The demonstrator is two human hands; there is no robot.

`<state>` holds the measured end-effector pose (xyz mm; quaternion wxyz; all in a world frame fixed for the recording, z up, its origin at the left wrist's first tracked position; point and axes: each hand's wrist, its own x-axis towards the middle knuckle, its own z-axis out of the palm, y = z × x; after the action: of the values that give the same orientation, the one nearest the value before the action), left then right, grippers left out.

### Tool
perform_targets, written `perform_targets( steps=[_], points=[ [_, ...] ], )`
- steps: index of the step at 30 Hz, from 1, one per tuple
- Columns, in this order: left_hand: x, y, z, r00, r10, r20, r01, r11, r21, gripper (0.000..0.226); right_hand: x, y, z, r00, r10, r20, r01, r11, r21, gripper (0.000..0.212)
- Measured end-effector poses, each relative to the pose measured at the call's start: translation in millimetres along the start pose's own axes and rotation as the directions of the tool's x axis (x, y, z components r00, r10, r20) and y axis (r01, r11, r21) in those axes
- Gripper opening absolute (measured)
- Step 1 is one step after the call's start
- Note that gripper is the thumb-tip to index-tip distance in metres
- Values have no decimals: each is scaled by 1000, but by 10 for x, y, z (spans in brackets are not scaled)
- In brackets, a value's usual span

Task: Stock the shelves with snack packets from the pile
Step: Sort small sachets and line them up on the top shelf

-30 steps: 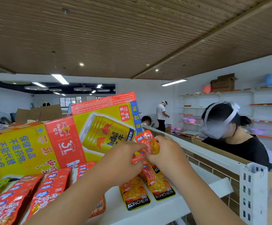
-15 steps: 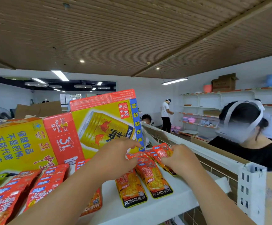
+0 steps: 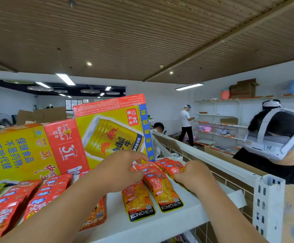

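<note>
Placement step, by judgement: orange snack packets (image 3: 162, 188) lying overlapped on the white shelf (image 3: 142, 230), just in front of the drinks carton (image 3: 111, 130). Right hand (image 3: 193, 174) pinching the edge of the rightmost packets, fingers curled. Left hand (image 3: 118, 171) bent over the packet tops; pinch or mere press not decidable. Next, probably: let go, square the row, fetch more stock. Legible: "KONCHEW" on packet bottoms; "RedBull" and "24" on the carton.

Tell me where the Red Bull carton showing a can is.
Head view, centre-left: the Red Bull carton rises behind the left hand, beside another carton.
</note>
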<state>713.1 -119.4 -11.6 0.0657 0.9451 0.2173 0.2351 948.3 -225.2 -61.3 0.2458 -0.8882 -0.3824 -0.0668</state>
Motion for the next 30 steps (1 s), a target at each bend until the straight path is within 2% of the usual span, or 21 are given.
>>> perform_targets(
  steps=[5,17,21,30],
  points=[
    [3,3,-5,1000,-14,24,14,1000,-12,43,-13,2,-11,1000,1,7,-1,1000,6,43],
    [-13,-2,-16,998,-34,48,35,999,-26,40,-49,-4,-41,999,7,34,-6,999,-34,55],
    [-8,-15,-4,998,-39,48,40,999,-34,37,-79,-8,-63,1000,2,-2,-2,999,-36,58],
    [26,-42,46,997,-60,39,61,998,-24,40,-156,-8,-113,998,-35,-45,37,998,59,63]
  ],
)
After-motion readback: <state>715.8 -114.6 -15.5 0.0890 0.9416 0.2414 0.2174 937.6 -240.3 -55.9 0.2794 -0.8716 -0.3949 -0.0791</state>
